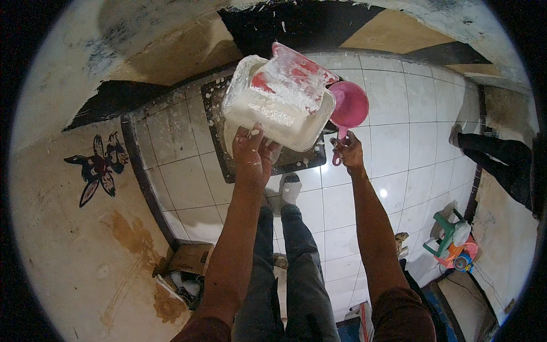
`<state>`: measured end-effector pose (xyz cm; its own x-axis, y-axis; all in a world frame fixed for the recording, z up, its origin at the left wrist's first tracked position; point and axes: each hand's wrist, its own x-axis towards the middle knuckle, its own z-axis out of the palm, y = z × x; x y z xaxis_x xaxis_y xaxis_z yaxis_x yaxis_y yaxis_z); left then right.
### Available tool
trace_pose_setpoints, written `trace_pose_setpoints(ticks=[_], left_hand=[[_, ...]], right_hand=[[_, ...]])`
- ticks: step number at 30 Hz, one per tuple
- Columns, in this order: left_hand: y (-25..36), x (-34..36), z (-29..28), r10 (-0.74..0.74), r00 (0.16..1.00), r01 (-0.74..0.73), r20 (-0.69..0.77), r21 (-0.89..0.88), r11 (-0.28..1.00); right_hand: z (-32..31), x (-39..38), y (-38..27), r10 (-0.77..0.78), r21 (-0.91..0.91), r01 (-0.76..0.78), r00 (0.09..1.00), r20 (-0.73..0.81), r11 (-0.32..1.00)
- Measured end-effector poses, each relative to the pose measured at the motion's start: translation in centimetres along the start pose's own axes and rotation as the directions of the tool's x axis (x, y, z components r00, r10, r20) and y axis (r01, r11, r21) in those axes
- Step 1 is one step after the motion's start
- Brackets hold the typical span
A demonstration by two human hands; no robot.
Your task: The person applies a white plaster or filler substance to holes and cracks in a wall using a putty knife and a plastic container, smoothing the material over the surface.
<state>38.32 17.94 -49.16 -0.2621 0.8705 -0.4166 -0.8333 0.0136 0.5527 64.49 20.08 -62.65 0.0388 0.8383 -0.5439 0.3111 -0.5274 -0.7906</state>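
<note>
Head view: the white tub (288, 135) is held by the left hand (250, 157) beyond the near edge of the dark-rimmed panel (221, 153), the pink dipper (351, 105) by the right hand (349, 153), and the red board (302, 69) could be spilled if the one-handed hold is unbalanced.

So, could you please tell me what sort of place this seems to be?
Probably an indoor room under renovation: it has a white tiled floor, a patchy, stained wall and a white-smeared tub.
</note>
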Motion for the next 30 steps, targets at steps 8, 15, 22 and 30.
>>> trace_pose_setpoints(ticks=[8,15,22,30], left_hand=[[0.2,0.2,-0.5,-0.054,0.996,0.069,-0.076,0.211,0.975],[-1.1,-0.4,-1.8,-0.079,0.996,0.077,-0.044,-0.056,0.995],[-0.4,-0.5,-0.7,-0.014,0.997,0.014,-0.082,0.003,1.0],[0.3,-0.3,-1.4,-0.014,0.997,0.02,-0.075,0.084,0.996]], right_hand=[[0.7,-0.1,-0.5,0.023,0.234,-0.037,0.998,0.065,0.971],[-0.7,0.0,0.4,-0.044,0.091,0.038,0.997,0.069,0.995],[-1.1,-0.5,1.5,0.045,0.069,-0.045,0.999,0.007,0.997],[-1.1,-0.5,2.0,0.086,0.074,-0.08,0.993,-0.083,0.994]])
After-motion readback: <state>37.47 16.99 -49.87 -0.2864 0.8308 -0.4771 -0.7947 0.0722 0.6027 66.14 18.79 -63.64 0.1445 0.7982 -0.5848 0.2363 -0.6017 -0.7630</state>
